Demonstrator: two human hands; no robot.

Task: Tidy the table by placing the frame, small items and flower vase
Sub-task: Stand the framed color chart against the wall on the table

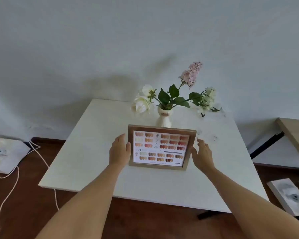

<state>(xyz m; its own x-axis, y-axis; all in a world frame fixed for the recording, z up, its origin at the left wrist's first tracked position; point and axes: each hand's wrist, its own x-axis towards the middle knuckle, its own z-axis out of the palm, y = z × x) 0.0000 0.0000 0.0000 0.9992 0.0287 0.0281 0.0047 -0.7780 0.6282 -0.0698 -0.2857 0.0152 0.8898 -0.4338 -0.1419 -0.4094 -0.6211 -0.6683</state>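
A wooden picture frame (160, 147) with a colour-swatch chart stands upright in the middle of the white table (93, 161). My left hand (119, 150) rests against the frame's left edge, thumb on its front. My right hand (203, 154) is just off the frame's right edge, fingers spread, holding nothing. Behind the frame stands a white cat-shaped vase (164, 118) with white and pink flowers. Small clear items (214, 138) lie on the table to the frame's right, too faint to identify.
A white wall runs behind the table. On the wooden floor at left lie a white bag (7, 154) and a pale cord (16, 178). A second wooden tabletop (295, 133) stands at right, with a white box (288, 195) on the floor below.
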